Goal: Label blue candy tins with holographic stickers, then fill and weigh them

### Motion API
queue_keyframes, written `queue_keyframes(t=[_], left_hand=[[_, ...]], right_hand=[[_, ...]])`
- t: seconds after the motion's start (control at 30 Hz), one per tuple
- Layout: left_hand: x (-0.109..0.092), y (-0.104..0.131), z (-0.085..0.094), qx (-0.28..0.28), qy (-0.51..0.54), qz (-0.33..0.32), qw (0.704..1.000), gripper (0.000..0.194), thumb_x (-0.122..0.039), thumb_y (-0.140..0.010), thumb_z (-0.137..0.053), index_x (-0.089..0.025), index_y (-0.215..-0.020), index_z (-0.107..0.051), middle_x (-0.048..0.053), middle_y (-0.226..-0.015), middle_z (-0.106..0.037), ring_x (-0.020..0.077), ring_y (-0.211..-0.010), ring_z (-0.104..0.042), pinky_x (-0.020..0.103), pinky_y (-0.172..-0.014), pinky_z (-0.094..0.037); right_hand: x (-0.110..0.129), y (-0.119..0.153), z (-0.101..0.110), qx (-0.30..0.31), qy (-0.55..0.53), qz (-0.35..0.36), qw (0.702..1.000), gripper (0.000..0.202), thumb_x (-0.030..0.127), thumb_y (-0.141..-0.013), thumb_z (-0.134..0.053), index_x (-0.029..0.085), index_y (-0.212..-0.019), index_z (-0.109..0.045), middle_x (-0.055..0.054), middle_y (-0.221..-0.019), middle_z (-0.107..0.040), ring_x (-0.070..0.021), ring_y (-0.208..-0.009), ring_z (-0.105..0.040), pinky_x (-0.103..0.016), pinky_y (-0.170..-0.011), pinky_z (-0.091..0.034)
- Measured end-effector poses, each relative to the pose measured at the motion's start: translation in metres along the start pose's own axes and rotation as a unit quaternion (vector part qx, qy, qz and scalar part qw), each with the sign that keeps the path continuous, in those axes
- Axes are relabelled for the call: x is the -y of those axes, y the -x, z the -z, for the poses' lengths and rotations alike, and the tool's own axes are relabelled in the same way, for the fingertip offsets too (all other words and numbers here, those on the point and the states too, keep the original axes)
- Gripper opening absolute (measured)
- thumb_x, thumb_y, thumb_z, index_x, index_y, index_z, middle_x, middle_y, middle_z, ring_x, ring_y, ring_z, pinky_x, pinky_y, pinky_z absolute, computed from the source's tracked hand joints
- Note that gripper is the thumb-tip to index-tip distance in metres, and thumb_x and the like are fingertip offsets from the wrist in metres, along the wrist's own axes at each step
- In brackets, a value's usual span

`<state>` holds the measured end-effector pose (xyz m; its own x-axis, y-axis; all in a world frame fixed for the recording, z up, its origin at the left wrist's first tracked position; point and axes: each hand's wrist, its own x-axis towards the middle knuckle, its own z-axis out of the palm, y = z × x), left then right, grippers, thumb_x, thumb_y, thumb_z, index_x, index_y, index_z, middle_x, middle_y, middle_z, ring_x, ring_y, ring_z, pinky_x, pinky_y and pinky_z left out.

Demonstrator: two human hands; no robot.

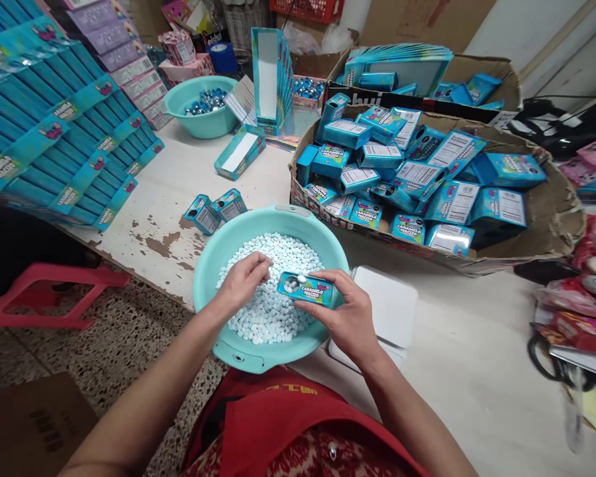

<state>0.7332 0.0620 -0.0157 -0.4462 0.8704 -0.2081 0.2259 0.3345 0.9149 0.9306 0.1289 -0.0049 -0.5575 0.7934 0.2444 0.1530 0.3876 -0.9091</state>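
A small blue candy box point(312, 293) lies between the thumb and fingers of my right hand point(350, 308), above a turquoise basin point(238, 358) filled with small white candies point(268, 323). One end of the box shows a round dark-and-silver spot, and a white candy is at its upper edge. Just left of the box, my left hand point(245, 279) is over the candies with its fingers pinched together; whatever they hold, if anything, is hidden.
Two small blue boxes point(216, 211) stand behind the basin. A large carton point(551, 218) of blue boxes is at the right back. A white scale-like device point(390, 308) sits beside the basin. Stacked blue display trays point(54, 126) rise at left, and a second basin point(208, 126) stands behind.
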Motion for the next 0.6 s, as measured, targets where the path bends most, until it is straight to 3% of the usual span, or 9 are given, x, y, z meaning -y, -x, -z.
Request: queue_keyframes(t=[0.1, 0.2, 0.3, 0.4, 0.5, 0.6], left_hand=[[0.009, 0.009, -0.003, 0.025, -0.195, -0.04, 0.98, 0.025, -0.035, -0.088, -0.043, -0.021, -0.097, -0.061, 0.007, -0.099, -0.065, 0.0237, -0.096, -0.056, 0.038, -0.085, -0.042], [0.007, 0.018, -0.013, 0.098, -0.339, -0.077, 0.933, 0.03, -0.034, -0.087, -0.046, -0.023, -0.112, -0.059, 0.009, -0.125, -0.057, 0.0295, -0.118, -0.045, 0.049, -0.099, -0.032], [0.007, 0.025, -0.023, 0.201, -0.401, -0.113, 0.887, 0.041, -0.041, -0.08, -0.057, -0.022, -0.116, -0.057, 0.011, -0.125, -0.054, 0.0321, -0.114, -0.047, 0.047, -0.094, -0.037], [0.009, 0.028, -0.027, 0.253, -0.433, -0.14, 0.854, 0.038, -0.039, -0.079, -0.057, -0.021, -0.113, -0.059, 0.012, -0.117, -0.057, 0.0305, -0.105, -0.052, 0.041, -0.086, -0.041], [0.011, 0.027, -0.026, 0.255, -0.441, -0.11, 0.853, 0.025, -0.029, -0.083, -0.048, -0.02, -0.103, -0.06, 0.01, -0.102, -0.061, 0.025, -0.089, -0.058, 0.033, -0.075, -0.042], [0.01, 0.024, -0.021, 0.212, -0.411, -0.048, 0.885, 0.016, -0.028, -0.083, -0.047, -0.02, -0.089, -0.06, 0.007, -0.083, -0.062, 0.0227, -0.074, -0.058, 0.029, -0.064, -0.038]], right_hand=[[-0.003, -0.002, 0.001, -0.005, -0.005, 0.012, 1.0, 0.035, 0.031, -0.067, -0.08, 0.025, -0.098, -0.065, -0.002, -0.096, -0.067, -0.0202, -0.093, -0.062, -0.035, -0.084, -0.049], [-0.007, -0.003, 0.001, -0.011, -0.065, -0.025, 0.998, 0.037, 0.03, -0.065, -0.081, 0.025, -0.098, -0.065, -0.002, -0.097, -0.067, -0.0194, -0.092, -0.063, -0.034, -0.083, -0.05], [-0.008, -0.004, 0.001, -0.003, -0.12, -0.062, 0.991, 0.039, 0.032, -0.062, -0.082, 0.024, -0.096, -0.065, -0.002, -0.096, -0.067, -0.02, -0.09, -0.064, -0.034, -0.081, -0.052], [-0.007, -0.006, 0.003, -0.008, -0.101, -0.049, 0.994, 0.038, 0.034, -0.062, -0.082, 0.024, -0.095, -0.066, -0.003, -0.097, -0.067, -0.0206, -0.091, -0.063, -0.036, -0.083, -0.051], [-0.004, -0.009, 0.009, -0.009, -0.062, -0.021, 0.998, 0.035, 0.031, -0.064, -0.081, 0.024, -0.095, -0.067, -0.002, -0.096, -0.067, -0.0197, -0.091, -0.063, -0.035, -0.084, -0.05], [-0.002, -0.013, 0.016, 0.0, -0.063, -0.039, 0.997, 0.035, 0.032, -0.061, -0.082, 0.024, -0.092, -0.067, -0.001, -0.092, -0.067, -0.0193, -0.086, -0.063, -0.034, -0.08, -0.052]])
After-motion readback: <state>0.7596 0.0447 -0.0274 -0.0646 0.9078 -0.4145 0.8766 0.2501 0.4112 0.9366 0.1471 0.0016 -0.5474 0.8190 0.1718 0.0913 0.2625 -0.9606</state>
